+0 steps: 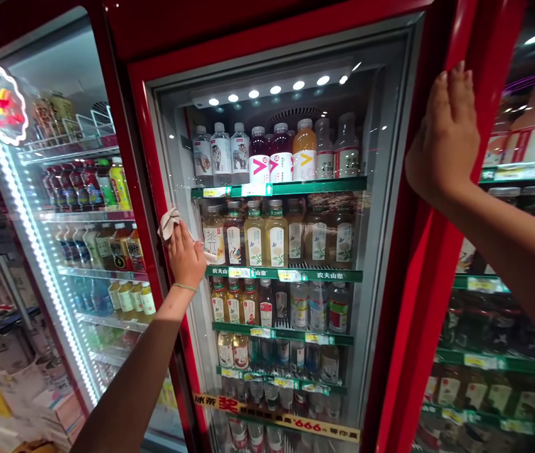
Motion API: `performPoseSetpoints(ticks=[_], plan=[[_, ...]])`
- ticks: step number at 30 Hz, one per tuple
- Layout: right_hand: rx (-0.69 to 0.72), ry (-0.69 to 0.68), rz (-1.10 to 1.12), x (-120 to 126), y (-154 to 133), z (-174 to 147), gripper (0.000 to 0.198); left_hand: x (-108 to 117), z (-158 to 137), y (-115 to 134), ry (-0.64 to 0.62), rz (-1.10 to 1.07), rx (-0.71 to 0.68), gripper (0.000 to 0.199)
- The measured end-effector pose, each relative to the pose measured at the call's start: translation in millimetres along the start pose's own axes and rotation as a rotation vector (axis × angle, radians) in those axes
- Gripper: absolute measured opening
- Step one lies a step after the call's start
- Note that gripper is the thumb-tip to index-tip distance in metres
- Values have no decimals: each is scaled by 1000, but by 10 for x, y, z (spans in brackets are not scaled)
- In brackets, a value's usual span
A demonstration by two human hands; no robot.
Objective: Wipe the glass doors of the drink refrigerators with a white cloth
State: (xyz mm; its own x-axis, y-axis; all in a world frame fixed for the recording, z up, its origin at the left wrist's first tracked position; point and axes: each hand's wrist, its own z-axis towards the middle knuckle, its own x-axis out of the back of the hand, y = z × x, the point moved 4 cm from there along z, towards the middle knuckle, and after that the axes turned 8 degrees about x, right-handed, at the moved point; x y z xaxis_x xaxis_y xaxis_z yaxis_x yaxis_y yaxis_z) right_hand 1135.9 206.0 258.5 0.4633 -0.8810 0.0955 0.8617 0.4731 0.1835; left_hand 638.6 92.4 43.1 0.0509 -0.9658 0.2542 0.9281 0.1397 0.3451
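Note:
My left hand (185, 255) presses a pale, crumpled cloth (168, 224) against the left side of the glass door (267, 182), near its red frame. Part of the cloth is hidden under my palm and fingers. Higher up on the right, my right hand (447, 135) rests flat on the red door frame (402, 352), fingers extended upward and nothing held. Behind the glass, several shelves carry drink bottles (267, 236).
To the left stands another lit drinks fridge (97, 264), edged with a white light strip. A further fridge with bottles (494, 390) is on the right. A yellow banner (277, 420) crosses the lower glass. Stacked cartons (55, 402) sit at lower left.

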Motion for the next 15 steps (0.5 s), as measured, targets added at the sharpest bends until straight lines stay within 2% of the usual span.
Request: performPoseSetpoints(ticks=[5, 8, 11, 15], plan=[[-7, 1, 18, 57, -81, -14, 70, -154, -282, 812, -57, -29, -100, 66], [-16, 1, 20, 74, -109, -15, 69, -232, -460, 1437, -84, -48, -236, 63], [-19, 6, 8, 86, -127, -16, 69, -292, -661, 2102, -44, -106, -393, 61], [0, 8, -3, 105, -154, -18, 68, -472, -1008, 2931, -60, -218, -557, 64]])
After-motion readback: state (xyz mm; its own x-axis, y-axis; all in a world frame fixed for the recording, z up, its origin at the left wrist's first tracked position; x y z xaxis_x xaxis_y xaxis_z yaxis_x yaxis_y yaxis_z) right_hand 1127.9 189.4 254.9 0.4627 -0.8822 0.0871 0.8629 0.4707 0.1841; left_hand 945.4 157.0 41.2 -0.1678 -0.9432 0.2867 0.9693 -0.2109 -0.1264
